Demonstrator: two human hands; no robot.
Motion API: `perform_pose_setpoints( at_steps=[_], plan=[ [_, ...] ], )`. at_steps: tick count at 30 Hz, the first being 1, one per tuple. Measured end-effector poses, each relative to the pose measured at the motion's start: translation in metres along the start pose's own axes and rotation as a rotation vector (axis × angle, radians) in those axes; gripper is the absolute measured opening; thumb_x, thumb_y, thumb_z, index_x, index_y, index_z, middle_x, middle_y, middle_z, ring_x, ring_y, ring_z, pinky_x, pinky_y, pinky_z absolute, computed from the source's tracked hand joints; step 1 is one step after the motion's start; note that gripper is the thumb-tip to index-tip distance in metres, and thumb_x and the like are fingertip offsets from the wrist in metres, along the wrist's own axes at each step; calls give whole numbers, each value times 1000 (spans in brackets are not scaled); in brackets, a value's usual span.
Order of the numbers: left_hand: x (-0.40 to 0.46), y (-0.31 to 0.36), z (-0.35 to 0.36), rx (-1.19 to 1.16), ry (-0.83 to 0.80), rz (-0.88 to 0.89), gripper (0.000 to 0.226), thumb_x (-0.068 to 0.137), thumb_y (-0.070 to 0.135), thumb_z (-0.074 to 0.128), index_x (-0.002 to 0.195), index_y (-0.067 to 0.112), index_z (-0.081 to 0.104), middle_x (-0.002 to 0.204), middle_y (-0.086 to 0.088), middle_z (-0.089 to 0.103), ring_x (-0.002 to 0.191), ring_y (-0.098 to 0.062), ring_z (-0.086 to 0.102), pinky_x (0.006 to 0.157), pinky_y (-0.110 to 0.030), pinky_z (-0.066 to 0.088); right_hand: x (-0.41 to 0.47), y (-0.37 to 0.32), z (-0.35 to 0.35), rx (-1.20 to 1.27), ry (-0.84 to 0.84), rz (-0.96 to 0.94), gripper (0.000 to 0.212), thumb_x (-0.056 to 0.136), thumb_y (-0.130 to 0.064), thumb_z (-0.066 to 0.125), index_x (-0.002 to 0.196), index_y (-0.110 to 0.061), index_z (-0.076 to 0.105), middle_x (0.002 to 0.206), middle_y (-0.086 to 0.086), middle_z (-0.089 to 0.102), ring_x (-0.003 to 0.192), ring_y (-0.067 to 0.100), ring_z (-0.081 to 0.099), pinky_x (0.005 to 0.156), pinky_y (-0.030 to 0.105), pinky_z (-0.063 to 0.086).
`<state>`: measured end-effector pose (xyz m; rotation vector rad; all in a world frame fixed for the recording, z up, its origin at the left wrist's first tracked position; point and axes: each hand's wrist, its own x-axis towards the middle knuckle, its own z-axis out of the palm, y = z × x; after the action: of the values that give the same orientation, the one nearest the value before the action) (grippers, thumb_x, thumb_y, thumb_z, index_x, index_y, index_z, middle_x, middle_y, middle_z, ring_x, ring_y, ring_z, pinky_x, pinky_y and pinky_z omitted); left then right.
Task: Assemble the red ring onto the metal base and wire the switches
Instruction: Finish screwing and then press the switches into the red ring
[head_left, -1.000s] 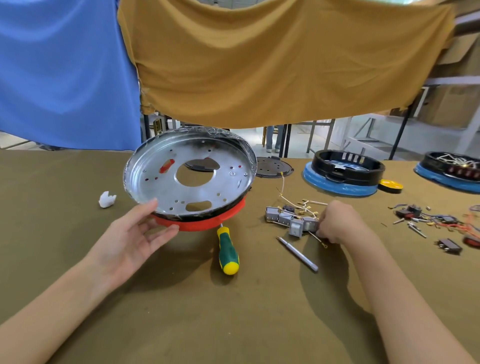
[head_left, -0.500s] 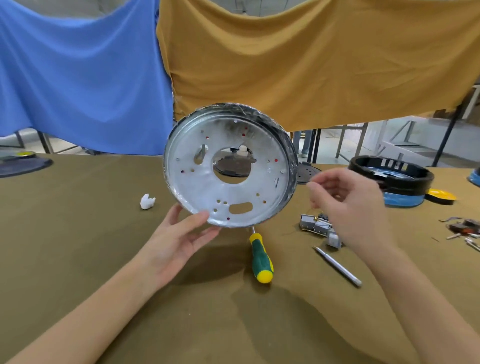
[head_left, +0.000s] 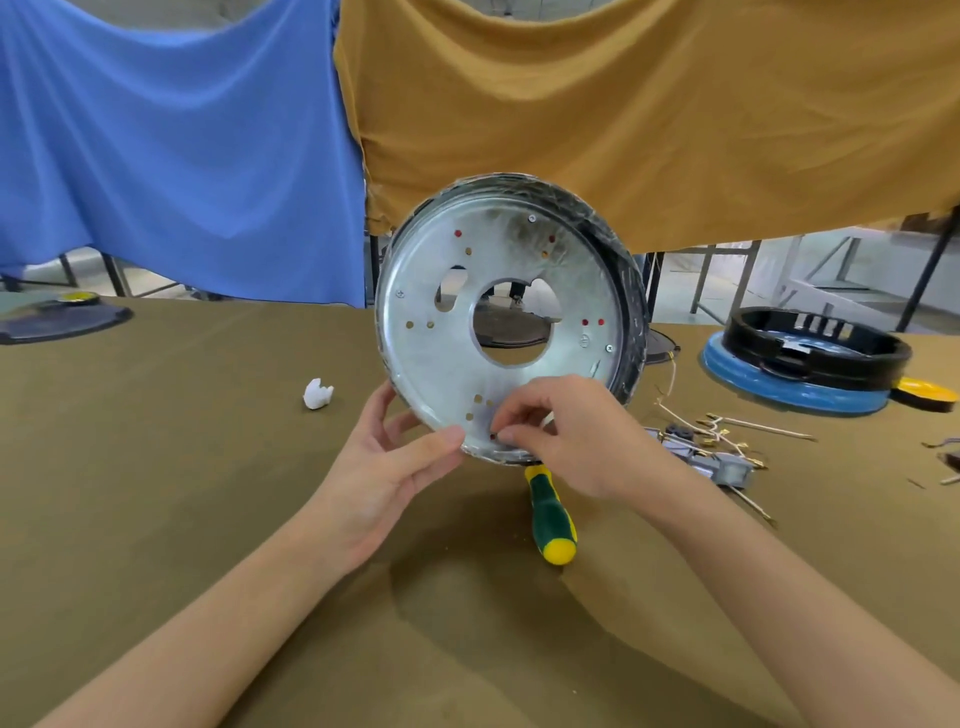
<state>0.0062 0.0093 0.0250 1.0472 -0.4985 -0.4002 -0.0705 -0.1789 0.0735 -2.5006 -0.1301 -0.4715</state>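
The round metal base (head_left: 519, 249) stands upright on its edge above the table, its silver face toward me. Red of the ring (head_left: 458, 233) shows only through small holes in the base; the rest of the ring is hidden behind it. My left hand (head_left: 384, 467) grips the base's lower left rim, thumb on the front and fingers behind. My right hand (head_left: 576, 436) pinches a small dark part against the lower face of the base. The grey switches (head_left: 727, 467) with their wires (head_left: 727, 431) lie on the table to the right.
A green and yellow screwdriver (head_left: 550, 514) lies just below the base. A white scrap (head_left: 318, 394) sits to the left. A black ring on a blue base (head_left: 810, 358) and a yellow disc (head_left: 930, 392) stand at the right. A dark plate (head_left: 57, 319) lies far left.
The base was tipped up from the table to stand on edge and turned. My right hand left the switches and came to the base's lower face, pinching a small part there.
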Motion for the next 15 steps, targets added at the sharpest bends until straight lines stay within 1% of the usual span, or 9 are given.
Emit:
perform_pose_setpoints(
  at_steps=[5,7,10,13,15],
  plan=[
    [1,-1,-1,41,-9,6,83,70,1,77,144,20,44,139,-17,58,120,-31,64,95,-42,56,-2,2,4,-5,-1,10,26,91,-11,67,77,-33,66,74,-14,66,71,-6,57,63,5,40],
    [0,-1,-1,62,-16,11,84,70,2,79,144,21,44,140,-16,57,123,-29,62,97,-43,55,-3,0,4,7,8,12,28,90,-9,68,76,-33,67,79,-14,65,75,-3,58,66,6,41],
    [-1,-1,0,90,-17,12,88,68,5,83,144,25,44,141,-15,55,124,-29,61,99,-45,54,-4,0,4,10,24,8,27,88,-7,69,76,-30,69,89,-10,63,81,3,58,72,10,43],
    [-2,-1,1,112,-9,17,96,61,12,90,144,27,43,139,-13,57,121,-28,64,99,-44,55,-5,1,6,7,73,22,20,88,-6,69,78,-24,73,89,-10,64,81,4,58,73,15,44],
    [-3,0,2,130,1,21,100,56,18,91,144,28,44,137,-11,59,119,-27,65,98,-43,55,-6,1,6,37,94,37,21,88,-6,70,77,-24,73,88,-11,65,81,4,58,73,14,45]
  ],
)
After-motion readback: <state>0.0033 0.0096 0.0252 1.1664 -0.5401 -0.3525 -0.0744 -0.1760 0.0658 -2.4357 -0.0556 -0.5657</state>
